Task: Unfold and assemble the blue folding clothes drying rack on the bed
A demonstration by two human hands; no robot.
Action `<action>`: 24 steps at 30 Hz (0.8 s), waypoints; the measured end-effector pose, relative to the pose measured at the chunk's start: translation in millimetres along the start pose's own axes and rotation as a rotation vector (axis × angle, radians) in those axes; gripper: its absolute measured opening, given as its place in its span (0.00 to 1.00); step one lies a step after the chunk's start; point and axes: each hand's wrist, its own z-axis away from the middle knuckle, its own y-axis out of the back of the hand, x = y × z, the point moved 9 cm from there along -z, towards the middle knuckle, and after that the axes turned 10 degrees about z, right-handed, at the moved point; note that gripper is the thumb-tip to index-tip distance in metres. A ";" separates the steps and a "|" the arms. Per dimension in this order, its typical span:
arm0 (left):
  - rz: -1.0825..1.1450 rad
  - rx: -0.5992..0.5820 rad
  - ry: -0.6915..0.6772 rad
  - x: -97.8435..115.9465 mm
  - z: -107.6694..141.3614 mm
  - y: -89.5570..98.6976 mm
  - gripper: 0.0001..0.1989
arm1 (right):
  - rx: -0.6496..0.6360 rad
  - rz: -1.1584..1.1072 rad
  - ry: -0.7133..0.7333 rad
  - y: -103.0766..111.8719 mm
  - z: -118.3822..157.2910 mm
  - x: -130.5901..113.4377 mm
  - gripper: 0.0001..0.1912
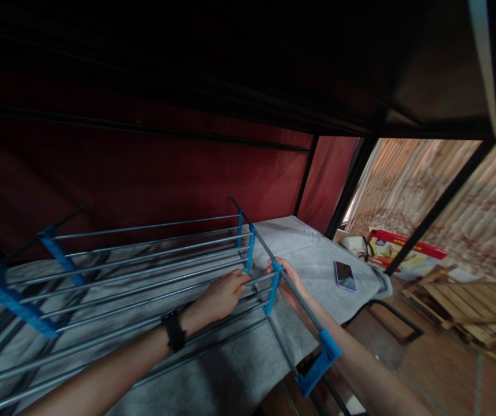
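Note:
A rack of grey metal tubes [152, 266] joined by blue plastic brackets stretches across the bed on the left and in the middle. My left hand [226, 294], with a black watch on the wrist, has its fingers wrapped round a tube close to its right end. At the right end frame, my right hand [288, 280] grips a blue bracket [273, 289] where it meets the dark side pole [304, 306]; part of the fingers is hidden behind it. Lower on that pole sits another blue bracket [319, 364], apart from both hands.
Grey bedding [291, 237] lies under the rack, with a phone [345, 276] on it to the right. A dark bunk hangs low overhead, and a black post [347, 185] stands at the corner. On the floor are a red-edged box [412, 254] and wooden slats [473, 300].

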 end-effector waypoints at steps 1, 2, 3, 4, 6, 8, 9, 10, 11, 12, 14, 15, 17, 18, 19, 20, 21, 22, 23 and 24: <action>0.010 -0.005 -0.004 0.4 0.2 -0.9 0.19 | 0.001 -0.028 -0.006 -1.3 1.2 0.4 0.18; 0.021 -0.008 -0.005 0.4 0.4 -1.8 0.18 | 0.001 -0.054 -0.009 -2.5 2.4 0.7 0.17; 0.030 -0.007 -0.004 0.2 0.8 -2.3 0.18 | 0.000 -0.070 -0.008 -3.7 3.3 0.8 0.17; 0.036 -0.003 -0.004 0.0 1.2 -2.5 0.18 | -0.001 -0.075 -0.005 -4.5 4.0 0.7 0.16; 0.031 0.001 0.000 -0.6 2.3 -2.2 0.18 | -0.001 -0.073 0.001 -5.2 4.5 0.7 0.16; 0.005 -0.001 0.002 0.1 3.2 -1.1 0.17 | -0.004 -0.064 0.002 -5.2 4.3 1.4 0.16; -0.010 -0.001 0.001 1.3 3.6 -0.1 0.17 | -0.006 -0.059 0.003 -5.0 4.0 1.7 0.17; -0.023 -0.002 0.000 2.8 3.9 1.1 0.17 | -0.009 -0.052 0.005 -4.7 3.6 2.0 0.17; -0.034 -0.002 0.001 4.6 4.1 2.1 0.16 | -0.011 -0.043 0.006 -4.5 3.3 2.3 0.17; -0.042 -0.002 0.003 6.4 4.3 2.8 0.16 | -0.011 -0.032 0.005 -3.9 3.0 2.8 0.18; -0.058 -0.009 0.023 8.7 4.6 2.8 0.16 | -0.014 -0.007 0.000 -3.5 2.5 4.4 0.19; -0.067 -0.016 0.038 9.0 4.7 2.1 0.16 | -0.020 0.003 -0.005 -3.8 2.2 5.4 0.19; -0.088 -0.020 0.059 9.4 4.5 1.1 0.16 | -0.037 0.014 -0.015 -5.1 1.4 7.4 0.21; -0.096 -0.020 0.060 9.8 4.3 0.9 0.16 | -0.047 0.018 -0.018 -5.9 0.9 8.0 0.21; -0.100 -0.020 0.056 10.3 4.0 0.9 0.16 | -0.056 0.022 -0.020 -6.6 0.3 8.3 0.21; -0.102 -0.019 0.050 10.8 3.7 1.2 0.16 | -0.063 0.031 -0.023 -6.9 -0.4 8.4 0.21; -0.104 -0.020 0.044 11.2 3.5 1.7 0.16 | -0.068 0.043 -0.026 -6.8 -1.0 8.1 0.21; -0.106 -0.022 0.039 11.5 3.5 2.3 0.16 | -0.076 0.059 -0.029 -6.7 -1.6 7.2 0.21; -0.108 -0.025 0.035 11.8 3.7 2.9 0.16 | -0.087 0.079 -0.036 -6.6 -2.0 6.2 0.21; -0.110 -0.027 0.029 12.5 4.0 3.5 0.15 | -0.104 0.102 -0.051 -6.6 -2.1 5.3 0.21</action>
